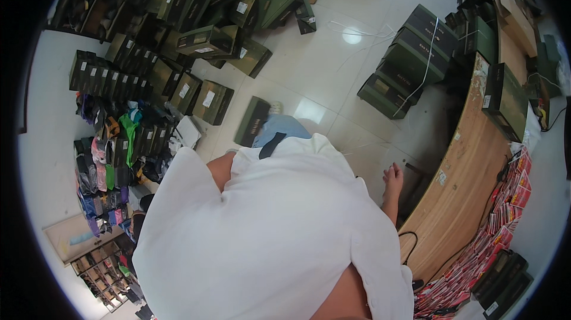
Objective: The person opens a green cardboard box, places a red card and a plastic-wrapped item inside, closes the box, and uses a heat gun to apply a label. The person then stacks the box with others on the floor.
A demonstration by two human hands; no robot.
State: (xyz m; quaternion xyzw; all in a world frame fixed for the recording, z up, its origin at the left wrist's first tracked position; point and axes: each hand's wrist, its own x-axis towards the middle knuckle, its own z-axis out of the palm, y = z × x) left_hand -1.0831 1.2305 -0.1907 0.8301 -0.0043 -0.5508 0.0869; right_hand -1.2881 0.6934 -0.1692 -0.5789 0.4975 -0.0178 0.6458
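Observation:
My right hand (392, 182) hangs at my right side beside the wooden counter, its fingers loosely bent and apart, with nothing visible in it. Of my left arm, only a short stretch of bare skin (221, 169) shows below the white sleeve. My shirt hides the left hand. Just ahead of me, a dark green shoe box (252, 121) is beside my jeans leg (284, 126) and light-coloured shoe (276, 107). It lies nearest to my left arm, but whether the left hand touches it cannot be seen.
Strapped green boxes (416, 52) stand on the tiled floor ahead right. A long wooden counter (458, 183) runs along my right, bearing a single box (504, 103) and many red printed packets (476, 260). Heaped boxes (208, 40) and bagged colourful goods (113, 153) line the left.

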